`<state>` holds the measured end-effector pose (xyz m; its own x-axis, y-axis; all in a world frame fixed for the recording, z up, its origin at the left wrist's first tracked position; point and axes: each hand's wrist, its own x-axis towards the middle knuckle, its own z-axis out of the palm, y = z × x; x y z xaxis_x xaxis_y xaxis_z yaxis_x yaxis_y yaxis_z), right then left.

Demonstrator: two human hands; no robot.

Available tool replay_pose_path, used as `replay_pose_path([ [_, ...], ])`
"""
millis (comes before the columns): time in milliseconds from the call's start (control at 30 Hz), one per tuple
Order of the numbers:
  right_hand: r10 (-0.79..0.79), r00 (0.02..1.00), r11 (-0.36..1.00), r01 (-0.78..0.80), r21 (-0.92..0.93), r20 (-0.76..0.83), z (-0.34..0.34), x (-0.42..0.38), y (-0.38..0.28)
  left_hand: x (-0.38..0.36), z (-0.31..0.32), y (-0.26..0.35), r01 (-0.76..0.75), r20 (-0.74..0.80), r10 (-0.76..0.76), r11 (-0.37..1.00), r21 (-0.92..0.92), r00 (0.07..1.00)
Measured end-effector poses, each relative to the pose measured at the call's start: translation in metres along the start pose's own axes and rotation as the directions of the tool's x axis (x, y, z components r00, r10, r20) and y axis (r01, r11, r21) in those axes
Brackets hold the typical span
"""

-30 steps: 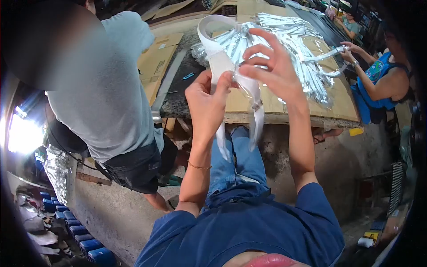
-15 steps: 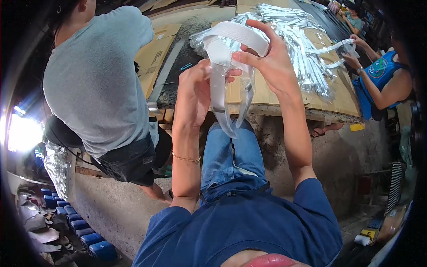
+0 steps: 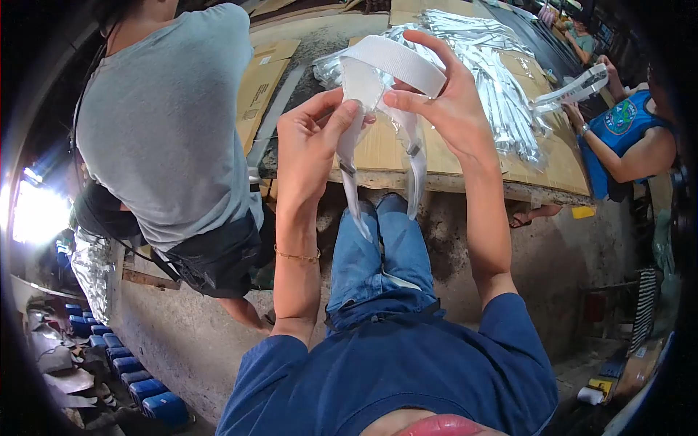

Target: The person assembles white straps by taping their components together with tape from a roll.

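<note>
Pinching a white strap (image 3: 392,57) at twelve o'clock, the left hand (image 3: 306,147) and right hand (image 3: 463,120) have their fingers closed on its wide part and curved band, near the tabletop (image 3: 313,33); heaped straps (image 3: 491,80) lie at one o'clock. A loose pinch on the wrapping (seemingly slick, clear plastic) could let it slip, twisting the hanging tails.

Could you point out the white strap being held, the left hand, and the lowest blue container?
White strap (image 3: 398,59): head view, on its curved upper band.
Left hand (image 3: 308,144): head view, back of the hand.
Blue container (image 3: 166,409): head view, its side.
</note>
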<state>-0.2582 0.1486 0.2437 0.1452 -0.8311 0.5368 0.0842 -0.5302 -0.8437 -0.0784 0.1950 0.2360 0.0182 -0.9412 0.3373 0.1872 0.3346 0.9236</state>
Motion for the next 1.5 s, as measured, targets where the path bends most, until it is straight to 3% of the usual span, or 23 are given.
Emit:
replay_pose_path([
  [133,-0.001,1.000,1.000,0.002,-0.019,0.030,-0.001,-0.003,-0.006,-0.003,0.001,0.003,-0.093,-0.032,0.096,0.993,0.069,0.995],
  [333,0.085,0.987,0.989,-0.100,0.105,0.139,-0.004,-0.002,-0.003,-0.003,0.007,0.002,-0.091,-0.070,0.109,0.972,0.216,0.992],
  [400,0.000,0.994,0.992,-0.014,0.121,0.114,-0.001,-0.003,-0.003,-0.006,0.007,0.002,-0.091,-0.072,0.106,0.977,0.193,0.992],
  [600,0.101,0.990,0.991,-0.108,0.075,0.095,-0.004,-0.004,0.000,-0.007,0.009,-0.001,-0.152,-0.145,0.189,0.960,0.235,0.971],
  [767,0.065,0.997,0.998,-0.065,-0.006,0.043,0.001,-0.009,-0.009,-0.010,0.013,0.005,-0.172,-0.179,0.231,0.940,0.294,0.956],
  [833,0.034,0.999,0.999,-0.034,-0.012,-0.004,0.000,-0.012,-0.010,-0.009,0.017,-0.001,-0.294,-0.203,0.332,0.935,0.196,0.921],
  [933,0.067,0.998,0.996,-0.067,-0.061,-0.012,-0.002,-0.017,-0.010,-0.014,0.015,-0.012,-0.186,-0.219,0.230,0.962,0.202,0.948],
  [1000,-0.018,0.999,0.996,0.014,-0.089,-0.043,0.007,-0.035,-0.014,-0.038,0.014,-0.011,-0.233,-0.155,0.260,0.958,0.169,0.953],
  [1133,-0.002,0.997,0.995,-0.005,-0.103,-0.073,0.007,-0.043,-0.022,-0.053,0.016,-0.017,-0.352,-0.003,0.355,0.930,0.109,0.935],
  [1200,-0.020,0.996,0.996,0.013,-0.083,-0.082,0.007,-0.043,-0.023,-0.055,0.009,-0.014,-0.299,0.017,0.299,0.952,0.065,0.954],
  [1267,-0.002,0.998,1.000,0.000,-0.028,-0.063,0.003,-0.044,-0.023,-0.052,0.003,-0.015,-0.244,-0.024,0.243,0.960,-0.137,0.970],
  [1433,0.011,1.000,0.994,-0.014,0.108,0.029,-0.004,-0.041,-0.026,-0.040,-0.001,-0.013,-0.199,0.059,0.200,0.980,-0.014,0.978],
  [1500,0.011,0.996,0.997,-0.017,0.080,0.084,-0.007,-0.041,-0.033,-0.036,-0.001,-0.011,-0.131,0.223,0.130,0.991,-0.010,0.966],
])
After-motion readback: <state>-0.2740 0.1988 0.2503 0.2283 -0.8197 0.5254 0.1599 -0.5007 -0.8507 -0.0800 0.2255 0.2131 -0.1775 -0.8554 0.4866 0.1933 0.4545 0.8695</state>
